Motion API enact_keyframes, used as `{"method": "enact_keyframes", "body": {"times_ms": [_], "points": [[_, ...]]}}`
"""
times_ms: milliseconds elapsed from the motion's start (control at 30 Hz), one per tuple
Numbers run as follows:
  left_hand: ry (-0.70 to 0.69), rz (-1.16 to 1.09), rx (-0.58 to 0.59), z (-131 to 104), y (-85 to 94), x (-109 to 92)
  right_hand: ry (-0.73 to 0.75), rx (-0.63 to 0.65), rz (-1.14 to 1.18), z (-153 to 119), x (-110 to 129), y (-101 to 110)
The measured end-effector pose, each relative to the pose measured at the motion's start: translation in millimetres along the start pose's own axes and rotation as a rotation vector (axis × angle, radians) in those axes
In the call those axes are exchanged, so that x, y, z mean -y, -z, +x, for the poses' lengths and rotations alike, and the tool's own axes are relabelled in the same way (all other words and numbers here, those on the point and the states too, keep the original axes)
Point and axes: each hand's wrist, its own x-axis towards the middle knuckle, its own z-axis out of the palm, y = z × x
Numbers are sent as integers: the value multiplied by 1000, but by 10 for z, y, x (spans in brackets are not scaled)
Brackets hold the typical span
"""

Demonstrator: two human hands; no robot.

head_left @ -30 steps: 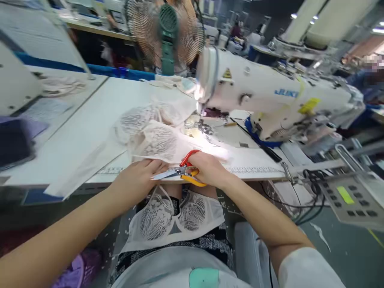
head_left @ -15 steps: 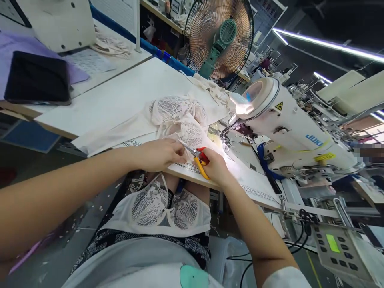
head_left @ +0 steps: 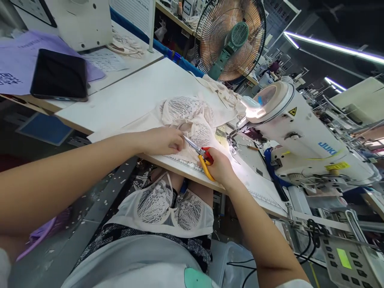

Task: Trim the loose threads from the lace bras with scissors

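Note:
A cream lace bra (head_left: 200, 135) lies on the white table beside the sewing machine's needle area. My left hand (head_left: 166, 141) rests on its near-left part, fingers curled down and closed on the pale fabric; the fingertips are partly hidden. In my right hand (head_left: 220, 166) is a pair of scissors (head_left: 205, 162) with one red and one yellow handle. Their blades point up and left over the bra, the tips near my left fingers. A second white lace bra (head_left: 163, 210) is spread across my lap, below the table edge.
At right stands a lit white sewing machine (head_left: 303, 132) with a control box (head_left: 343, 258) below it. A printed ruler strip (head_left: 189, 165) runs along the front edge. A phone (head_left: 60, 75) lies on purple paper at left. A fan (head_left: 231, 38) stands behind more cream fabric (head_left: 222, 91).
The view has swung slightly left, so the scene sits further right. My left hand has moved a little away from my body across the fabric. The scissors stay in my right hand.

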Motion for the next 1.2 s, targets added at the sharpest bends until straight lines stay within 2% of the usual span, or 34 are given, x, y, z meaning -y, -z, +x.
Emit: {"method": "enact_keyframes", "body": {"times_ms": [233,500,933,1200], "points": [[-5,-11,53,8,73,113,2,-14,2,-1,8,0],[-25,-42,99,-10,145,133,8,-36,-7,-2,-10,-28],[-60,-61,107,15,151,192,22,-21,2,4,-23,-47],[-65,-54,101,16,129,228,43,-30,-95,-13,3,-51]]}}
